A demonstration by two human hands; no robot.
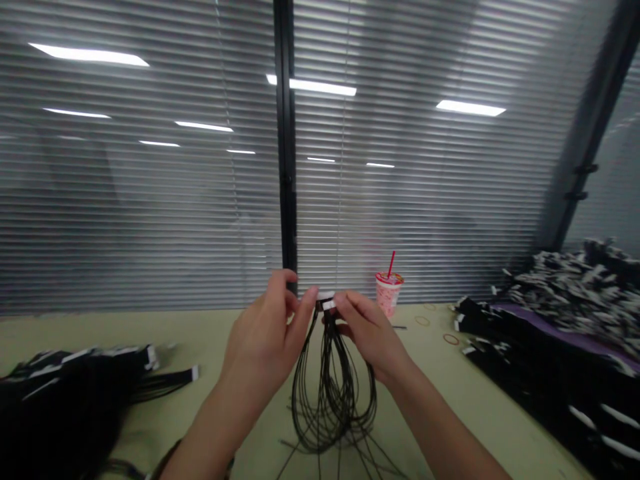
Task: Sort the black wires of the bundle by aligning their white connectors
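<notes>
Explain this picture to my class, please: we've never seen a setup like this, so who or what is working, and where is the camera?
There is no machine here. A person works with two bare hands, and the single picture comes from a camera on their head, looking forward and down. The right hand pinches looped black cables near their white end pieces. The left hand is beside those ends; whether it grips them is unclear. On the pale table lie a dark cable pile at the left and a larger dark heap at the right. A pink cup with a red straw stands near the blinds.
</notes>
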